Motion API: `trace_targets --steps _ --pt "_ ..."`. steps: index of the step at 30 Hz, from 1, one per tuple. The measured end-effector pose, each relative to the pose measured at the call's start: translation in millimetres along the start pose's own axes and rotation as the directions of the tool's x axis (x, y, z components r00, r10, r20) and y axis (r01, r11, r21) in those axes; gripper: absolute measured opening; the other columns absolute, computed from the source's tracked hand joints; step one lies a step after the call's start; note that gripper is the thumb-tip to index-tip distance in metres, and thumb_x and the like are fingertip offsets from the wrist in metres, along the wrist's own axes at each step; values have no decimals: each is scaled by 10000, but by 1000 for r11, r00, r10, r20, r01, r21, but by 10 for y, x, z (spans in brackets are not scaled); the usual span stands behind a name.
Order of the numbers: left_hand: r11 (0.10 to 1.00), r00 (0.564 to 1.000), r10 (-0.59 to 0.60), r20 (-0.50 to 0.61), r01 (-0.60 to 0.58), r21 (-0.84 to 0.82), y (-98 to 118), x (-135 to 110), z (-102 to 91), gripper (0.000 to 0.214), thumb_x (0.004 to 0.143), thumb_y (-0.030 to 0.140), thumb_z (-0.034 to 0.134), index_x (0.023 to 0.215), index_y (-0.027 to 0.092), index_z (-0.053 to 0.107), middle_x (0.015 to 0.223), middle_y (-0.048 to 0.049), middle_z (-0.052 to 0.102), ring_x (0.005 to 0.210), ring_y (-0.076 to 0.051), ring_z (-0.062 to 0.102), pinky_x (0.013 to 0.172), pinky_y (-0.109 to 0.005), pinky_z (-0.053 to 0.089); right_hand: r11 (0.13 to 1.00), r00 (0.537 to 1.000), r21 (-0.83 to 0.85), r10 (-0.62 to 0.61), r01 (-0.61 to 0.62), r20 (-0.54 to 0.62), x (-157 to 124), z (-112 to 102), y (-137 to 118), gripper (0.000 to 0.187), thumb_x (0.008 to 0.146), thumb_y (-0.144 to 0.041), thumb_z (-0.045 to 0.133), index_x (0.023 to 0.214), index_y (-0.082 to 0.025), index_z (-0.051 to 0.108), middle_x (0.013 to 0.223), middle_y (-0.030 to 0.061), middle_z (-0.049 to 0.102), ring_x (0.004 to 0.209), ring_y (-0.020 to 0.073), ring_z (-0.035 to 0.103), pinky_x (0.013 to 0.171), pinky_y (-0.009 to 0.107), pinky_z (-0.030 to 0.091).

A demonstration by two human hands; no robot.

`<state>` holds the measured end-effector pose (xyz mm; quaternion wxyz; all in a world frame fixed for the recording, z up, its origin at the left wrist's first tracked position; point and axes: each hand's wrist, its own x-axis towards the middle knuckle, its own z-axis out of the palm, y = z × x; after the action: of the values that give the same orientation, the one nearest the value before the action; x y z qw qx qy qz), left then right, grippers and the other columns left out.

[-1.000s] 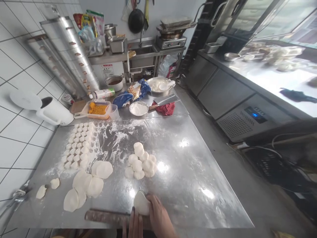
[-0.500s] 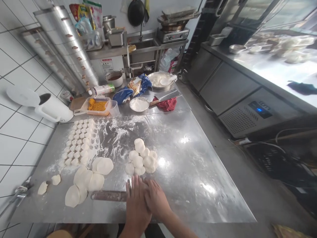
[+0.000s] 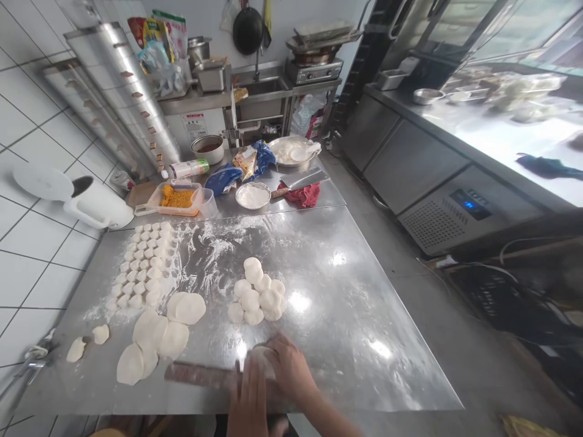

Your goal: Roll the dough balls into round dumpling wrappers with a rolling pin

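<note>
Rolling pin (image 3: 195, 374), under left hand (image 3: 248, 391), palm flat, fingers extended; dough round (image 3: 263, 352), on steel table (image 3: 346, 321), partly covered by curled right hand (image 3: 289, 367), hold unclear; uneven pressure could thin it lopsidedly.

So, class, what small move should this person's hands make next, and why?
Probably a slight turn of the dough with the right hand: its fingers are at the dough, while the left hand lies over the rolling pin. Turning should help roll it evenly, like the flat rounds on the left.
</note>
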<state>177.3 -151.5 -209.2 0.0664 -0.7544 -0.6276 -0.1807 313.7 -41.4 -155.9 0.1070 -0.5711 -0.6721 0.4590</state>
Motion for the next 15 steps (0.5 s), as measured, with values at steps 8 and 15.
trace_targets --steps 8,15 --pt "1000 993 -18 117 20 -15 22 235 56 990 890 601 669 1632 38 333 1718 -235 314 1596 -434 311 1300 -665 295 999 999 -51 -4 7 44 19 33 15 327 957 -148 424 1105 -222 706 1156 108 732 1143 260 668 997 362 489" --pt "963 921 51 -387 57 263 -357 -573 337 868 866 359 786 1608 108 410 1666 -200 414 1578 -403 351 1287 -661 331 999 989 -47 18 -11 144 55 -39 -288 221 803 -99 547 840 -219 729 971 71 760 923 239 729 809 320 494"
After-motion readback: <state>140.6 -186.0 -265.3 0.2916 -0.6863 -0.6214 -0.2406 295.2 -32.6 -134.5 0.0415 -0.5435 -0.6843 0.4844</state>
